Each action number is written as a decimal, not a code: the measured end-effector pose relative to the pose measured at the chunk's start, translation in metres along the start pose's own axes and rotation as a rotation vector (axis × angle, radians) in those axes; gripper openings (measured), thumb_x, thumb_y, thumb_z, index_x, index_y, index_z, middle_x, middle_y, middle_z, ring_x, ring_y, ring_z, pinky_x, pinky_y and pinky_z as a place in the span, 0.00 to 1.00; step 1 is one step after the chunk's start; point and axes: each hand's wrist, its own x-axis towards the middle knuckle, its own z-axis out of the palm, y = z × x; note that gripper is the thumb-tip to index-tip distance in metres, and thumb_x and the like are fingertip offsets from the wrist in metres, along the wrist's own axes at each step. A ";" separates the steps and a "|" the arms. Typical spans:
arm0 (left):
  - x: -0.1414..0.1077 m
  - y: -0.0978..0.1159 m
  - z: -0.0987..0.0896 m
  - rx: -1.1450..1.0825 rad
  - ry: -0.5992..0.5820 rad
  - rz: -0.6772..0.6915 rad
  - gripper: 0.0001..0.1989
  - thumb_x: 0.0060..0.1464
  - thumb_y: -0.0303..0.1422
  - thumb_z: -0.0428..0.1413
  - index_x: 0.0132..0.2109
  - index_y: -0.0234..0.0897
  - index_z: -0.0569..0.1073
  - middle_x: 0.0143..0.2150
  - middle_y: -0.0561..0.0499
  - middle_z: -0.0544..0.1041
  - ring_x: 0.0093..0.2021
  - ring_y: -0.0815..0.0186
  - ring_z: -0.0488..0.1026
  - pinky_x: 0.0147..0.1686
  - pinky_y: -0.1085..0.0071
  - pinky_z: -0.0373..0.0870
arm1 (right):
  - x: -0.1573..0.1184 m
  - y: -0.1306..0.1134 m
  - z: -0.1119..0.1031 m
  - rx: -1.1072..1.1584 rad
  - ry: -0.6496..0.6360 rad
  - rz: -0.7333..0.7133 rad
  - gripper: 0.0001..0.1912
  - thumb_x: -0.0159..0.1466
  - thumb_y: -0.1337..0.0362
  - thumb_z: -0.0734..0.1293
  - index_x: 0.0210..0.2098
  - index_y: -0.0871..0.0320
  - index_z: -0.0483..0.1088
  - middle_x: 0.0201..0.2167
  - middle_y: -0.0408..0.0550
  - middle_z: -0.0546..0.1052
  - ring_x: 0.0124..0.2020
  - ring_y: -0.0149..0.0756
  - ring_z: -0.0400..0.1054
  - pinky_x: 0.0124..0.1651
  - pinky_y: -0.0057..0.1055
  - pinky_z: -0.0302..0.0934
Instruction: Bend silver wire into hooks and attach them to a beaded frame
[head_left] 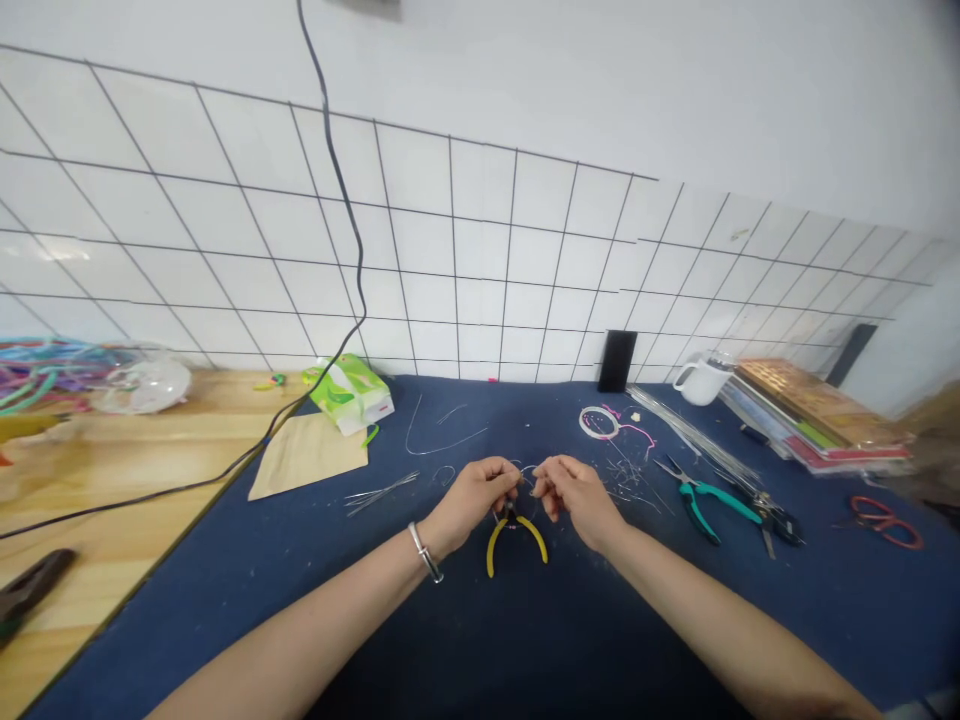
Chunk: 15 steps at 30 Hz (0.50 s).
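Note:
Both my hands are close together over the dark blue mat. My left hand is pinched on a thin wire, a silver bangle on its wrist. Just to the right, my right hand has its fingers closed around the other part of the thin wire, which arches between the two hands. Yellow-handled pliers lie on the mat just below the hands, handles spread towards me, their jaws partly hidden by the fingers.
Loose wires and a green tissue pack lie left. To the right are a white ring, teal-handled pliers, a wire bundle, red scissors, a white mug and stacked books. A black cable crosses left.

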 end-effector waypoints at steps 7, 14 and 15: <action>0.004 0.006 -0.009 -0.020 0.097 0.036 0.12 0.52 0.38 0.52 0.33 0.31 0.71 0.27 0.52 0.70 0.22 0.74 0.61 0.24 0.75 0.60 | -0.023 0.009 0.000 -0.959 -0.067 -0.188 0.22 0.59 0.49 0.60 0.46 0.57 0.66 0.39 0.50 0.70 0.41 0.39 0.63 0.43 0.36 0.57; 0.007 0.007 -0.011 -0.087 0.123 0.022 0.10 0.52 0.36 0.52 0.32 0.31 0.70 0.27 0.51 0.71 0.21 0.73 0.62 0.24 0.75 0.60 | -0.029 0.022 0.028 -1.317 -0.168 -0.212 0.45 0.48 0.39 0.64 0.57 0.61 0.57 0.46 0.58 0.66 0.47 0.49 0.56 0.48 0.43 0.53; 0.007 0.007 -0.012 -0.094 0.126 0.019 0.10 0.52 0.36 0.52 0.33 0.31 0.70 0.27 0.51 0.71 0.21 0.73 0.62 0.24 0.75 0.60 | -0.027 0.022 0.031 -1.326 -0.174 -0.218 0.46 0.48 0.38 0.63 0.57 0.62 0.57 0.46 0.58 0.65 0.47 0.49 0.56 0.48 0.43 0.53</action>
